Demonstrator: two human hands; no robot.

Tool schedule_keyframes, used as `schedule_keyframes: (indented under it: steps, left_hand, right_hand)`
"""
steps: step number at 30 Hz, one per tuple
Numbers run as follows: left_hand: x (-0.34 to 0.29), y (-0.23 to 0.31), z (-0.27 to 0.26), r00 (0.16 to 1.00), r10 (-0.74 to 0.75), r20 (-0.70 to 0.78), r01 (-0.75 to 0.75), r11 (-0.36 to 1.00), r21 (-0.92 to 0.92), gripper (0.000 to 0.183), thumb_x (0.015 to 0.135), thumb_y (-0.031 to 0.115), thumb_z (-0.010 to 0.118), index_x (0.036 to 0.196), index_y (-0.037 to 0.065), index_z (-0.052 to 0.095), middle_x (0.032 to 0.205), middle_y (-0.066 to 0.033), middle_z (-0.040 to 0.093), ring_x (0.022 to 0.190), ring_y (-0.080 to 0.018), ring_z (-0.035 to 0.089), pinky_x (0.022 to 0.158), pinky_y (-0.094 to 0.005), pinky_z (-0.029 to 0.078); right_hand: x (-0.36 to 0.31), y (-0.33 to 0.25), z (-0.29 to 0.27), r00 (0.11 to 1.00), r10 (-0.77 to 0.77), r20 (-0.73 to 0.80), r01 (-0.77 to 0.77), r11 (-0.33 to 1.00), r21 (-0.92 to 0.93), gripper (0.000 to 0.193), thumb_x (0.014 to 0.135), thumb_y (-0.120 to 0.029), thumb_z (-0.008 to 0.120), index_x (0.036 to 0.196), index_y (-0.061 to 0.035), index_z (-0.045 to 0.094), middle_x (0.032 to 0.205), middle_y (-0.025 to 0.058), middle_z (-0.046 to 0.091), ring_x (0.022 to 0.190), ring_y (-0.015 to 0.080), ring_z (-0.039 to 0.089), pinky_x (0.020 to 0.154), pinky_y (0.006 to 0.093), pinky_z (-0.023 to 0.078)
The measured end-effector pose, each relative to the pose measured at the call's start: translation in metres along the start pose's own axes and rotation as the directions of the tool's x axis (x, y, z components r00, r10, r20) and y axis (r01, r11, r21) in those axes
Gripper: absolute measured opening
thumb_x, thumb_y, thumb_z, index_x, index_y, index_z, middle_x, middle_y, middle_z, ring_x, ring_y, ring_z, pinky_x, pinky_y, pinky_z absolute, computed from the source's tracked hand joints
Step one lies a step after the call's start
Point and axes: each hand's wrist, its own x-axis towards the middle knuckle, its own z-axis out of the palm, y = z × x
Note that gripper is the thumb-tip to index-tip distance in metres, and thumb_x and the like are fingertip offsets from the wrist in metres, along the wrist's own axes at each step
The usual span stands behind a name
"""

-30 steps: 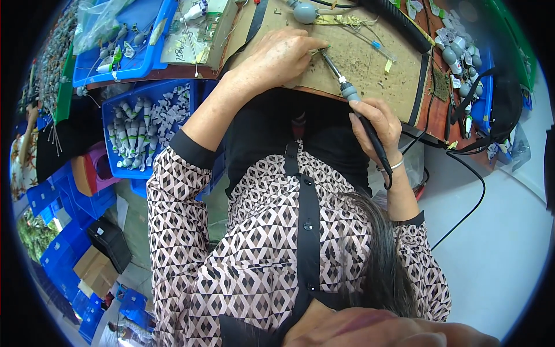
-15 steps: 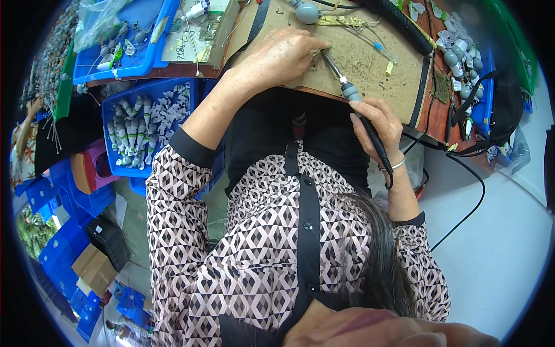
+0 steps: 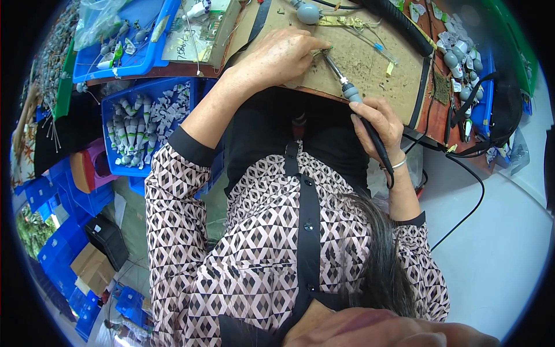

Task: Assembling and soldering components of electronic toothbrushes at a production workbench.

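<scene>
My right hand holds a soldering iron by its dark handle and grey grip, the way one holds a pen. The iron's metal shaft slants up and left, and its tip ends just under the fingers of my left hand. That left hand rests at the near edge of a cardboard sheet, index finger stretched to the right and the others curled under. A tiny bit of green shows at that fingertip. Whatever the left fingers pinch is hidden beneath them. Dark crumbs are scattered over the cardboard around the tip.
A grey bulb-shaped part and thin wires lie at the far side. Left stands a blue bin of grey-and-white parts, below a blue tray. Grey and white pieces heap at right. The iron's black cable loops down right.
Both hands and the soldering iron hold nearly the same place; the right hand has shifted only very slightly. At the far left edge, another person's arm has moved.
</scene>
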Motion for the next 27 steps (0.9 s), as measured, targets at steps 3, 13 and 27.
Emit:
schedule_keyframes:
  steps: [3, 13, 27]
  left_hand:
    - [-0.001, -0.001, 0.0, 1.0, 0.012, -0.017, -0.012, 1.0, 0.0, 0.035, 0.083, 0.004, 0.054, 0.116, 0.004, 0.065, 0.086, -0.017, 0.062, 0.087, -0.0327, 0.061, 0.08, -0.0419, 0.048]
    - [0.0, -0.003, 0.0, 0.999, -0.018, 0.036, 0.018, 1.0, -0.002, 0.035, 0.082, 0.005, 0.054, 0.116, 0.005, 0.065, 0.089, -0.0186, 0.065, 0.088, -0.033, 0.062, 0.082, -0.0417, 0.049]
    - [0.0, -0.002, 0.003, 0.998, -0.007, -0.062, 0.006, 1.0, -0.015, 0.037, 0.077, 0.003, 0.053, 0.11, 0.007, 0.069, 0.09, -0.0191, 0.068, 0.089, -0.035, 0.065, 0.082, -0.0451, 0.051]
  right_hand:
    - [-0.006, 0.001, -0.005, 1.0, -0.018, -0.005, 0.018, 1.0, 0.021, 0.037, 0.072, 0.004, 0.072, 0.106, -0.0083, 0.065, 0.087, 0.0112, 0.06, 0.07, 0.0231, 0.06, 0.06, 0.0314, 0.048]
    - [0.0, -0.014, -0.018, 0.999, -0.043, 0.018, 0.045, 0.991, -0.123, 0.04, 0.07, 0.004, 0.072, 0.107, -0.005, 0.063, 0.089, 0.012, 0.059, 0.074, 0.025, 0.059, 0.063, 0.0318, 0.049]
    - [0.021, -0.026, -0.017, 0.985, -0.065, 0.162, 0.105, 0.962, -0.252, 0.048, 0.066, 0.007, 0.073, 0.11, -0.0093, 0.068, 0.09, 0.0074, 0.059, 0.077, 0.0203, 0.059, 0.063, 0.0297, 0.051]
